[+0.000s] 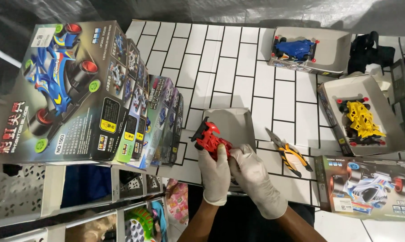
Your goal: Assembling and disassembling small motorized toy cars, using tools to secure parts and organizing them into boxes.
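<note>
A: State of the hands?

B: Both gloved. Left hand and right hand together grasp the red toy car, centre of frame, over the open grey box.

A: Surroundings?

B: Pliers lie right of centre on the white tiled bench. Blue car tray upper right; yellow car tray at right. Stacked boxes upper left.
</note>
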